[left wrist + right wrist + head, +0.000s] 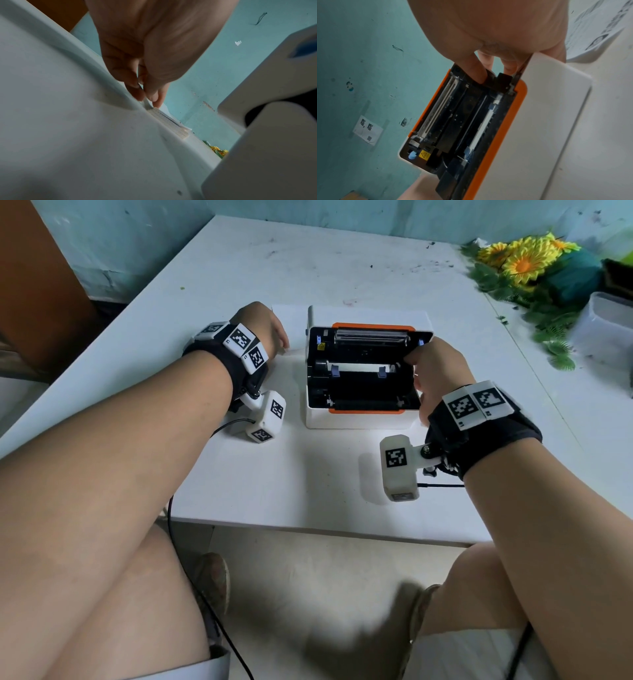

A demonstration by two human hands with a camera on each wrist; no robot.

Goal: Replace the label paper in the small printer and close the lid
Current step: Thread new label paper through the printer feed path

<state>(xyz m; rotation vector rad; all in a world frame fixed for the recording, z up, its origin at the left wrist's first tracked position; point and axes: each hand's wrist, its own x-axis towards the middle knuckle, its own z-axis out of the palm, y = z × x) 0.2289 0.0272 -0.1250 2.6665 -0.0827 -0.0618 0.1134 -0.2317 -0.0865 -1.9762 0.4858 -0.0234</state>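
Overhead, white table (308, 474), teal wall (137, 241).

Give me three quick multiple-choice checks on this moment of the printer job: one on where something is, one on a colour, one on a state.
1. Where is the stack of label paper?
A. on the table left of the printer, under the left hand
B. inside the printer bay
C. beside the yellow flowers

2. What colour is the trim on the printer lid and front edge?
A. blue
B. orange
C. green

3. What state is the printer lid in?
A. shut
B. taken off and lying on the table
C. open, with the bay exposed

Answers:
1 A: the left wrist view shows the left hand pinching the stack's top sheet on the table.
2 B: the orange trim shows in head and right wrist views.
3 C: roller and guides are visible, and the right hand reaches into the bay.
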